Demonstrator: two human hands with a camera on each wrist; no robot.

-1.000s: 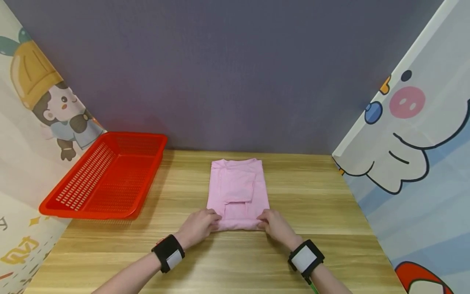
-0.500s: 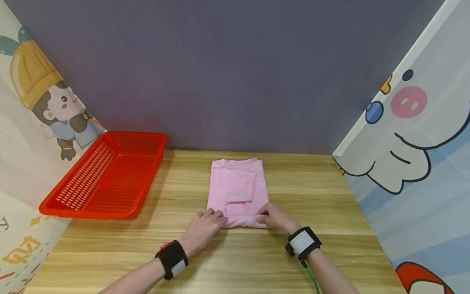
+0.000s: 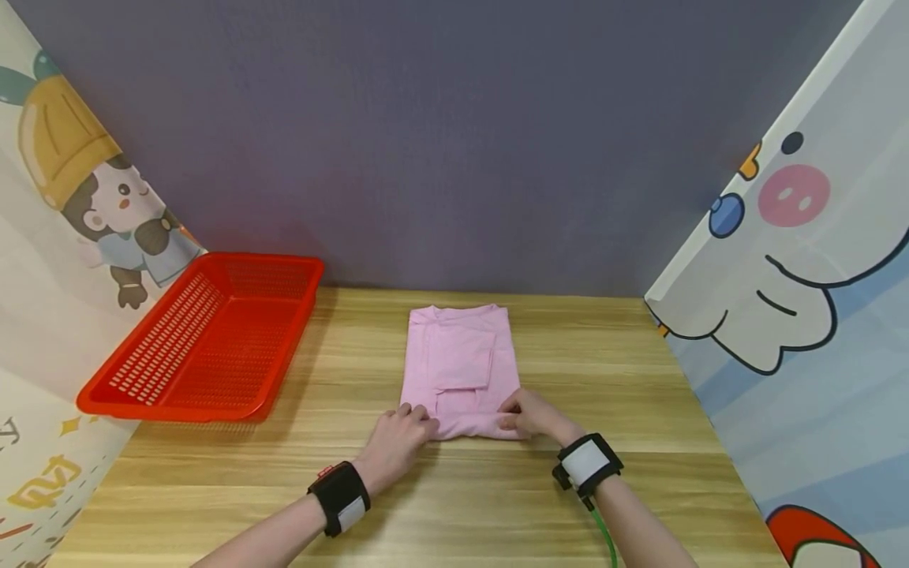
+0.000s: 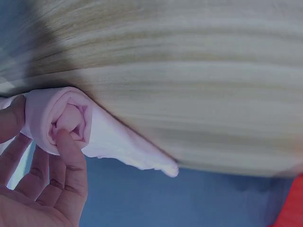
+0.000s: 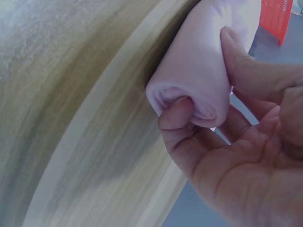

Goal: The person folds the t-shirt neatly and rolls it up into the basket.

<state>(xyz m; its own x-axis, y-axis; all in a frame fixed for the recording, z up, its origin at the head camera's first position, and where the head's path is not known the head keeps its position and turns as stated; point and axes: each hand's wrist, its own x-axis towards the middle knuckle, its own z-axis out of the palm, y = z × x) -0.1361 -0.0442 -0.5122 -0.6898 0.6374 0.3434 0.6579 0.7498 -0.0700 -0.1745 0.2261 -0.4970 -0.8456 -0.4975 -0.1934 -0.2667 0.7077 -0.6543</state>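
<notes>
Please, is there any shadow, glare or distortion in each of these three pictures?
Head: light is fairly even, with a soft shadow beside the red basket; left wrist: bluish cast, part of the pink cloth washed nearly white; right wrist: grain of the table curves.

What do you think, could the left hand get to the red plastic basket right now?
Probably yes: between the left hand and the red plastic basket I see only wooden tabletop. But that hand grips the partly rolled pink shirt, so it would likely let go first.

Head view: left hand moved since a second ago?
Yes, slightly: the left hand has shifted to the right, widening its gap from the stationary red basket.
</notes>
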